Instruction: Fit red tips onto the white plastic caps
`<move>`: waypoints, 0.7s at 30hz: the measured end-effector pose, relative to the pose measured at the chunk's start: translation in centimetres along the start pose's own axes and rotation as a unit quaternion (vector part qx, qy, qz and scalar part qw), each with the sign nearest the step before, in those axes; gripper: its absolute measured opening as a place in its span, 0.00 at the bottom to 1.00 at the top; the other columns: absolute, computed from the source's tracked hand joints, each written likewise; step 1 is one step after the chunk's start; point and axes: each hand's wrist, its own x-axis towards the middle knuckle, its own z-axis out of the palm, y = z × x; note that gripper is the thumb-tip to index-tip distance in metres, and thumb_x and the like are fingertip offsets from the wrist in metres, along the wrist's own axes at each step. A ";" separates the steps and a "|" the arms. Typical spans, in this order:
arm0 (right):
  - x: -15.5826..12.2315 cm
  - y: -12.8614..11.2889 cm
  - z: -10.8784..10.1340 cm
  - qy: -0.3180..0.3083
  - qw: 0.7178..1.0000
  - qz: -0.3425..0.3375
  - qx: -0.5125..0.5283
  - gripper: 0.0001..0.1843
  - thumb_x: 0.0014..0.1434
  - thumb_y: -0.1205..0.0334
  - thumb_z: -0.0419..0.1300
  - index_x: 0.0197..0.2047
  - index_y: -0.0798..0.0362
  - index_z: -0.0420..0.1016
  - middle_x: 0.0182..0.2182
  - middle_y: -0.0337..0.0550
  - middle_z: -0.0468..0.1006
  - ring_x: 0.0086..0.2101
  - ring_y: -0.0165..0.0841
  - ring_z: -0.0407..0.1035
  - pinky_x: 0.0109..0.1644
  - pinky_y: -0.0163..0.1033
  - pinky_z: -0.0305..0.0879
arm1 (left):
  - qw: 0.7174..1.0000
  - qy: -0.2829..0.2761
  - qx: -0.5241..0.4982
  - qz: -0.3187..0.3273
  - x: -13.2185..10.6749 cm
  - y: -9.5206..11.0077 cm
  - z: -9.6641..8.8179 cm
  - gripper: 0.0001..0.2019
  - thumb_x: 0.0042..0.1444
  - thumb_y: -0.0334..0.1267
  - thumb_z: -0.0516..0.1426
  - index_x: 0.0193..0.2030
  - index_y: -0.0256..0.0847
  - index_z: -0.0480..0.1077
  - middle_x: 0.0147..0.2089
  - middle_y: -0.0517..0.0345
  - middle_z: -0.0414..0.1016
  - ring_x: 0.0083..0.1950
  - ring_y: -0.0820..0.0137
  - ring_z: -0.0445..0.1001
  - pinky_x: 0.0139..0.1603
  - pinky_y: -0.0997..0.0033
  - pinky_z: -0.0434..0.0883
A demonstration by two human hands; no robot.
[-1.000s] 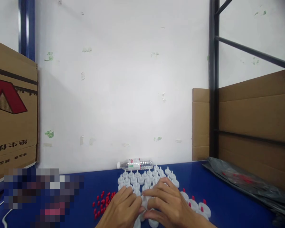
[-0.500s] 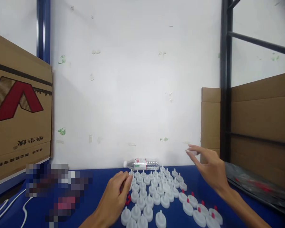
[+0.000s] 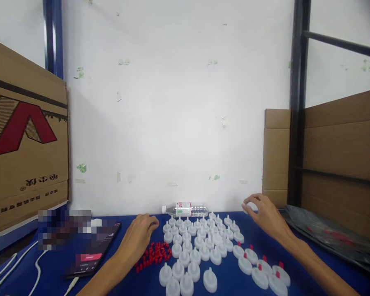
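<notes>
At seven o'clock, the left hand (image 3: 141,231) stays above the table (image 3: 226,280), with its fingers bent down and near to one another; whether something small is between them, I cannot tell. Just below it, between six and seven o'clock, there is a heap of loose red caps (image 3: 156,254), many of them not used. At six o'clock stands the big crowd of bare white lids (image 3: 204,253), none of which carries red on its nozzle. Between four and five o'clock stand seven capped lids (image 3: 260,279), each one with a red tip. So I judge that only a small part is done, and most of the lids are left. At four o'clock, the right hand (image 3: 267,216), raised above the capped lids, pinches a pale lid (image 3: 251,206) between thumb and fingers.

As for direction, the loose red caps lie mixed, with no common axis. The bare white lids rest on their wide bases, the long axis upright, the nozzles toward twelve o'clock. The capped lids stand in the same way, red tips up. The held lid is faint against the white wall, so its axis is perhaps tilted, but I am not certain.
</notes>
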 end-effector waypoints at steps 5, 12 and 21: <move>-0.3 0.9 0.6 -0.084 0.996 -0.015 -0.020 0.13 0.64 0.56 0.54 0.37 0.50 0.79 0.39 0.48 0.76 0.39 0.43 0.73 0.45 0.45 0.66 | 0.999 -0.043 0.008 -0.017 -0.2 -0.1 0.6 0.14 0.62 0.43 0.53 0.33 0.43 0.77 0.32 0.55 0.80 0.40 0.59 0.76 0.39 0.67 0.63; -0.6 0.6 0.4 -0.186 0.980 0.023 -0.062 0.12 0.65 0.57 0.55 0.37 0.51 0.77 0.33 0.45 0.78 0.34 0.40 0.73 0.38 0.41 0.59 | 0.998 -0.044 0.031 -0.018 0.1 -1.1 1.1 0.11 0.62 0.40 0.54 0.37 0.41 0.77 0.39 0.51 0.79 0.46 0.57 0.74 0.45 0.65 0.63; -1.2 1.4 1.3 -0.230 0.971 0.024 -0.053 0.06 0.58 0.59 0.62 0.33 0.50 0.79 0.29 0.43 0.81 0.32 0.41 0.74 0.35 0.39 0.53 | 0.996 -0.059 0.053 -0.031 0.0 -2.4 1.4 0.10 0.60 0.34 0.54 0.38 0.42 0.78 0.41 0.51 0.79 0.47 0.60 0.75 0.46 0.67 0.65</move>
